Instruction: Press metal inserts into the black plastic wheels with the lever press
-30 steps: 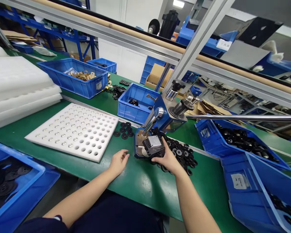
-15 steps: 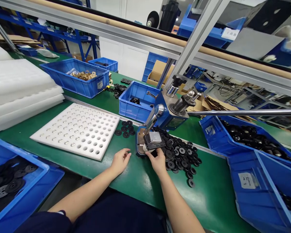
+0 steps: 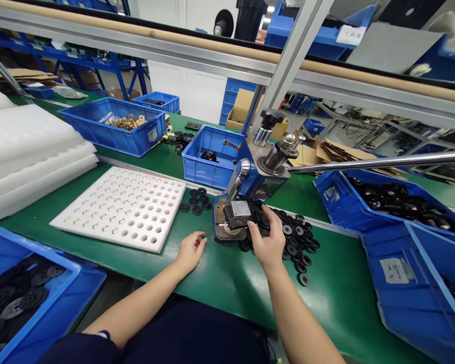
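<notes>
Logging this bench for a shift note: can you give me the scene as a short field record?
left hand: rests loosely curled on the green table, nothing visible in it
right hand: on the pile of black discs beside the hand press; grip unclear
hand press: blue, lever pointing right
foam tray: white, holed, left of the press
blue bin: right of the press, holds black parts

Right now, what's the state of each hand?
Left hand: open, loosely curled, resting on the green table, nothing seen in it.
Right hand: on the black discs; grip cannot be told.
</notes>
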